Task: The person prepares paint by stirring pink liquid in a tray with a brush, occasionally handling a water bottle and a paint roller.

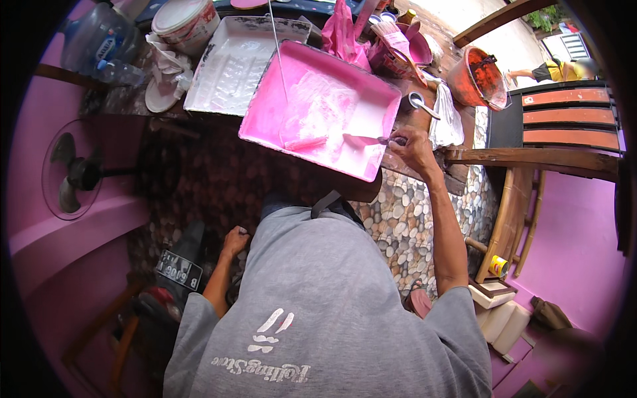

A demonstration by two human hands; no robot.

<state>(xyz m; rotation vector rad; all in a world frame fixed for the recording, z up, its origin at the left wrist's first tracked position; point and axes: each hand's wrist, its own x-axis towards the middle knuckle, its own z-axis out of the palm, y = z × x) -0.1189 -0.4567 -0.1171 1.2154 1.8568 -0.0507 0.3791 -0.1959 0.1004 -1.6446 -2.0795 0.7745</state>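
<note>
My right hand (pixel 413 147) is closed around the handle of a putty knife (pixel 361 139), whose flat blade, smeared with pink, reaches into a paint tray. The wide tray (pixel 269 93) is coated pink inside, with wet streaks of paler paint (pixel 318 106) in its middle and a deeper pink patch (pixel 305 144) by the near wall. It sits at the table's near edge and overlaps a white, paint-stained tray (pixel 232 46) on its left. Low beside my body, my left hand (pixel 235 241) hangs with its fingers curled, and no object shows in it.
Brushes (pixel 391 36) and pink pots crowd the table behind the tray. A white rag (pixel 448 119) and an orange bucket (pixel 468 83) are at the right. Far left stand a lidded tub (pixel 186 26) and a water jug (pixel 99 40). A fan (pixel 73 172) is at the left wall.
</note>
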